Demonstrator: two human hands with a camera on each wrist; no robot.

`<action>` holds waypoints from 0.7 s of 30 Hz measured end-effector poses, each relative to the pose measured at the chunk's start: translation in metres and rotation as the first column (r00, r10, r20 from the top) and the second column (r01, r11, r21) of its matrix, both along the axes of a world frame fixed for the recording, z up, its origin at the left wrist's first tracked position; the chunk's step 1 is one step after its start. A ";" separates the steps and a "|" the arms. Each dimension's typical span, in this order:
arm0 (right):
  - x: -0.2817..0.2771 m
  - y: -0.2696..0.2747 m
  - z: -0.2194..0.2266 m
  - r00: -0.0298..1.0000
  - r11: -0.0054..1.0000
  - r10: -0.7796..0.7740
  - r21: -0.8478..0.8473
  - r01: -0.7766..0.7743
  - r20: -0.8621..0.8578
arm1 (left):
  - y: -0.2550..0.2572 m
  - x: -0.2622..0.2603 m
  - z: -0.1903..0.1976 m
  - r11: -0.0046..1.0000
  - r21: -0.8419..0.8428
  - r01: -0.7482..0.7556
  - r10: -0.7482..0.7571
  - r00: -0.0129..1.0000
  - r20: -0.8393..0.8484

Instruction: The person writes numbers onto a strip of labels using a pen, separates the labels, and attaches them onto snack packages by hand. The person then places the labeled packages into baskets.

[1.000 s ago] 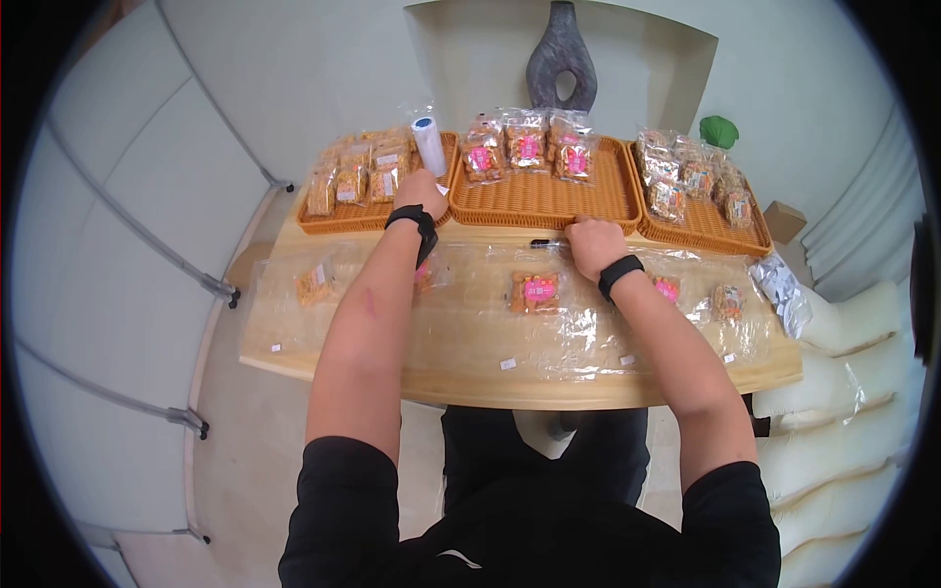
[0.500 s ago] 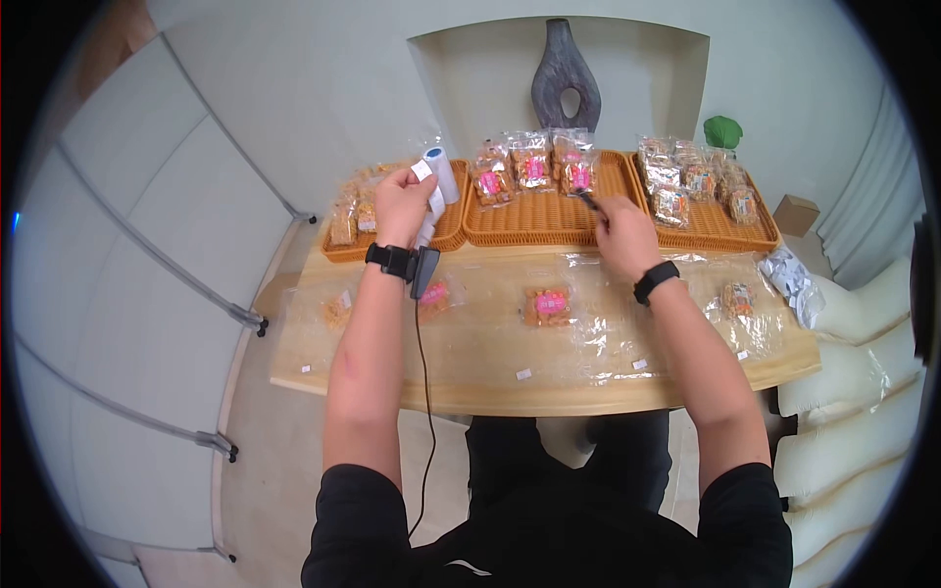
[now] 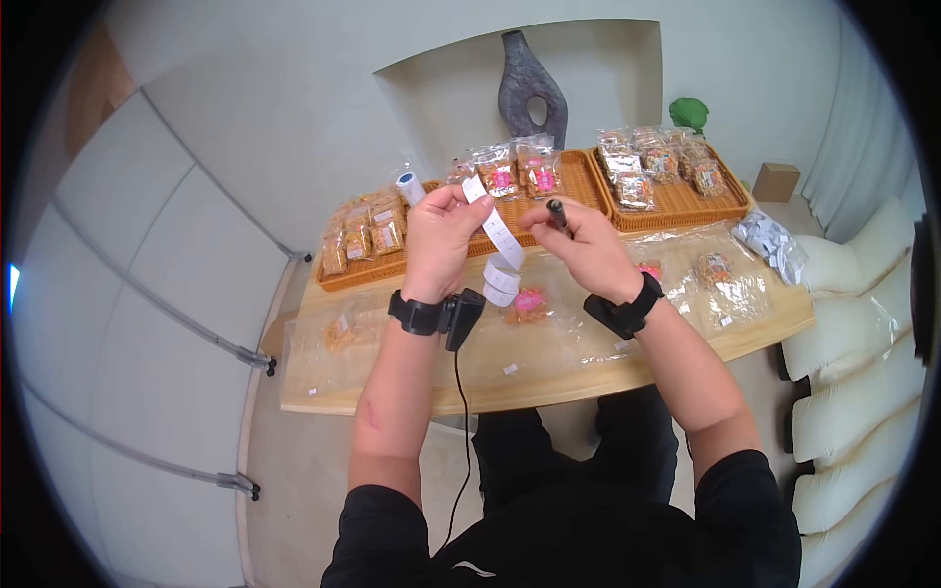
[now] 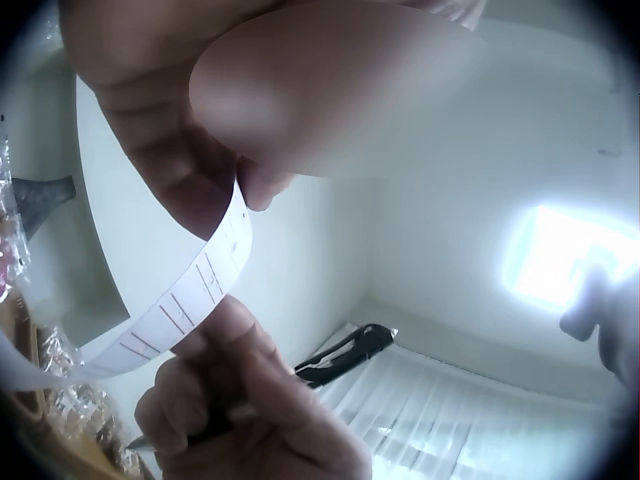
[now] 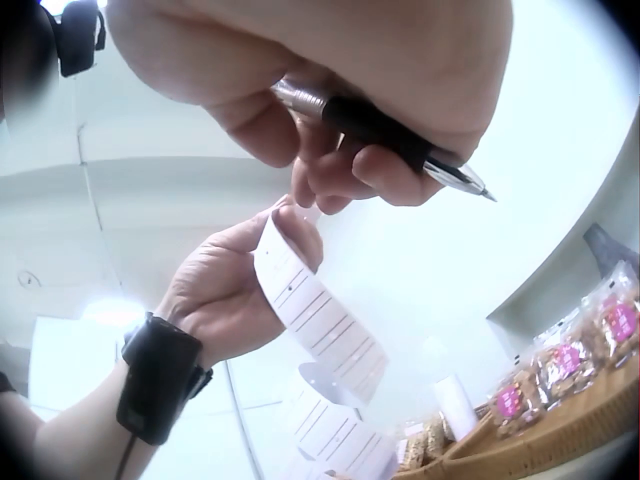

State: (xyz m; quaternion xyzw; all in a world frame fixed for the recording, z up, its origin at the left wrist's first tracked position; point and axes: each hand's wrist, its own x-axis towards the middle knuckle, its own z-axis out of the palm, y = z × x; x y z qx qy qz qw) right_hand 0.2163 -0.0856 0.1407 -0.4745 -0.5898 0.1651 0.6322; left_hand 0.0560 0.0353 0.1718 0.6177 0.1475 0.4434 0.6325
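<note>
A curling strip of white labels [image 3: 496, 233] hangs from the left hand [image 3: 438, 242], pinched between thumb and fingers. Red lines cross the strip [image 4: 172, 318] in the left wrist view. The right hand [image 3: 586, 253] grips a black pen [image 3: 559, 216] just right of the strip. In the right wrist view the silver tip of the pen [image 5: 375, 131] points away from the strip [image 5: 318, 315], toward the lower right. Below the hands, a bag with a pink label [image 3: 529, 305] lies on the table.
Wicker trays [image 3: 674, 208] with bagged snacks line the back of the table [image 3: 421, 377]. A white roll [image 3: 411, 187] stands at the left tray. Clear plastic, more bags and small labels [image 3: 510, 369] lie across the tabletop. A crumpled silvery wrapper [image 3: 770, 245] is at the right edge.
The left hand has moved from the roll toward the middle, with the label strip now hanging from it. The right hand has picked up the pen and come closer to the left hand.
</note>
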 end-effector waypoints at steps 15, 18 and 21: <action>0.036 -0.071 -0.028 0.989 0.889 0.104 -0.457 -0.043 0.110 | 0.011 -0.004 -0.019 0.981 -0.022 -0.195 0.196 0.971 0.138; 0.052 -0.081 -0.050 0.958 0.885 0.089 -0.464 0.049 0.271 | 0.005 -0.001 -0.027 0.968 -0.077 -0.239 0.247 0.960 0.134; 0.042 -0.096 -0.052 0.989 0.845 0.097 -0.534 -0.021 0.115 | -0.003 0.000 -0.031 0.963 -0.046 -0.265 0.268 0.960 0.086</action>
